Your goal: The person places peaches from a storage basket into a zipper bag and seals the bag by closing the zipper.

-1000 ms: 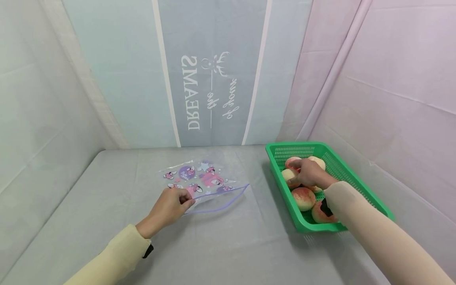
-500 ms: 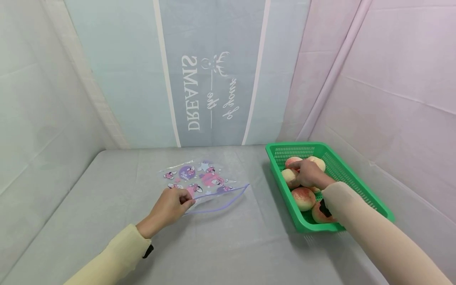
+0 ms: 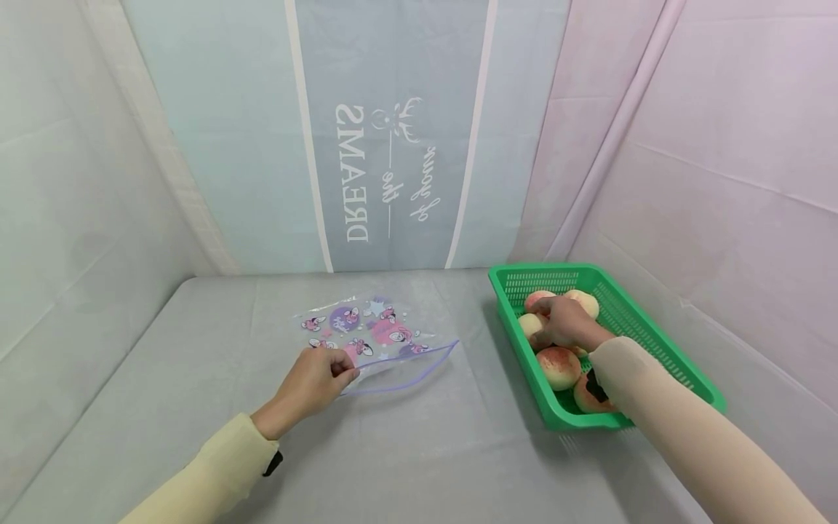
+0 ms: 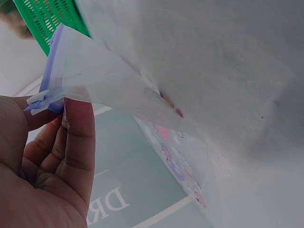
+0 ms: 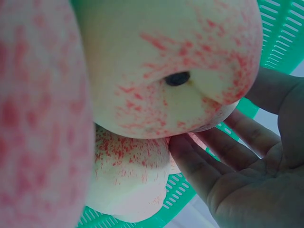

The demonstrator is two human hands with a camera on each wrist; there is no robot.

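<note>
A clear zip bag (image 3: pixel 389 331) with pink and purple cartoon prints lies flat on the grey cloth. My left hand (image 3: pixel 314 382) pinches the left end of its purple zip edge between thumb and fingers, and the mouth gapes a little. In the left wrist view a white slider (image 4: pixel 38 97) shows at the zip's end, beside the thumb. Over on the right, my right hand (image 3: pixel 568 322) reaches into a green basket (image 3: pixel 556 420) of peaches. Its thumb and fingers grip a pale peach (image 5: pixel 175 52) speckled red, partly covered by the hand in the head view.
Several other peaches lie around it in the basket, among them a redder one (image 3: pixel 558 367) nearer me and one at the back (image 3: pixel 583 302). A printed cloth wall (image 3: pixel 393 182) stands behind the table, and plain cloth walls rise on both sides.
My right thumb and fingers have drawn in around the pale peach, which stays in the basket. The left hand and the bag have kept their place.
</note>
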